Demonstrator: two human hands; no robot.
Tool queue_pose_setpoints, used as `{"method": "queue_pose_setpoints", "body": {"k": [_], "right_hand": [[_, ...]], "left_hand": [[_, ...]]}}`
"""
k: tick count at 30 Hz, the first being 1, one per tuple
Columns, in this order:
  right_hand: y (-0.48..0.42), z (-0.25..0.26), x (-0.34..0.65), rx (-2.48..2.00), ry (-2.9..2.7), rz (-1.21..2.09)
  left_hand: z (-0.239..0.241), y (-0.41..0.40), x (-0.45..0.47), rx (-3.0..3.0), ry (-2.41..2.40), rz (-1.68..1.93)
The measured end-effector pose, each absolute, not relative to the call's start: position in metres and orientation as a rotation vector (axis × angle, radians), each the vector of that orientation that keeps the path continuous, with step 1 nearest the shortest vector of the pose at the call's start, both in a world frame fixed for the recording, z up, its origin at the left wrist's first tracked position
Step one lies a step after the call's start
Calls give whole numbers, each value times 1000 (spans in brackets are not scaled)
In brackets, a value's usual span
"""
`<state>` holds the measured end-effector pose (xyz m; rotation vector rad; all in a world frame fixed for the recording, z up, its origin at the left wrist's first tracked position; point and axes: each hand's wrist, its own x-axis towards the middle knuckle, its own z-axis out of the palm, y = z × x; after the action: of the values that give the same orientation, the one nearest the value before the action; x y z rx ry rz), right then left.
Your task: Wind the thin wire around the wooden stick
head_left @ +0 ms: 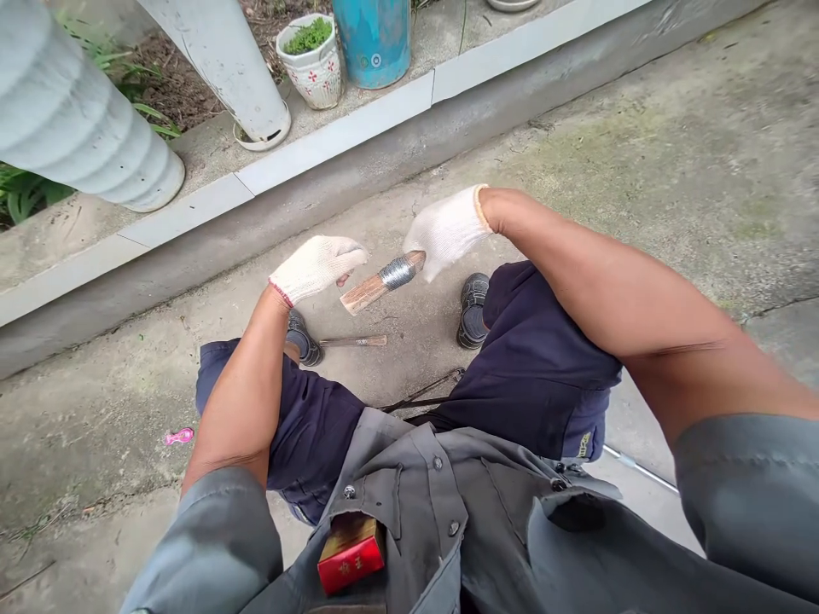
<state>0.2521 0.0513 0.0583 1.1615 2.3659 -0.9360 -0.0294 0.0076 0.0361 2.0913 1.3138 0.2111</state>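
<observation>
My right hand (444, 232), in a white knit glove, grips a short wooden stick (364, 295) with silvery wire (397, 271) wound tightly round its middle. The stick slants down to the left, its bare end pointing at my left knee. Just left of the wire, my left hand (316, 266), gloved as well, has its fingers curled together. Anything pinched in it is too small or hidden to make out. On the concrete below, between my shoes, lies a thin tool with a wooden end (368, 341).
A raised ledge (339, 136) crosses ahead, carrying a white flower pot (313, 68), a blue container (374, 43) and pale columns (95, 128). A pink object (179, 437) lies on the ground at left. A red box (351, 558) sticks out of my shirt pocket.
</observation>
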Motion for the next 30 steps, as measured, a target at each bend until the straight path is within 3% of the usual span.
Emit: {"method": "queue_pose_setpoints", "body": {"k": [3, 6, 13, 18, 25, 30], "right_hand": [[50, 70, 258, 1052, 2387, -1008], [57, 79, 255, 1264, 2493, -1048], [85, 80, 244, 1787, 2395, -402], [68, 68, 233, 1513, 2137, -253], [42, 63, 245, 874, 2397, -581], [51, 71, 252, 1106, 2539, -901]], "left_hand": [[32, 7, -27, 2002, 1249, 206], [32, 4, -20, 1940, 1266, 220], [41, -6, -13, 2016, 1277, 130], [44, -1, -22, 2094, 1348, 202], [38, 9, -30, 2079, 1424, 212], [25, 9, -21, 2000, 1348, 208]]}}
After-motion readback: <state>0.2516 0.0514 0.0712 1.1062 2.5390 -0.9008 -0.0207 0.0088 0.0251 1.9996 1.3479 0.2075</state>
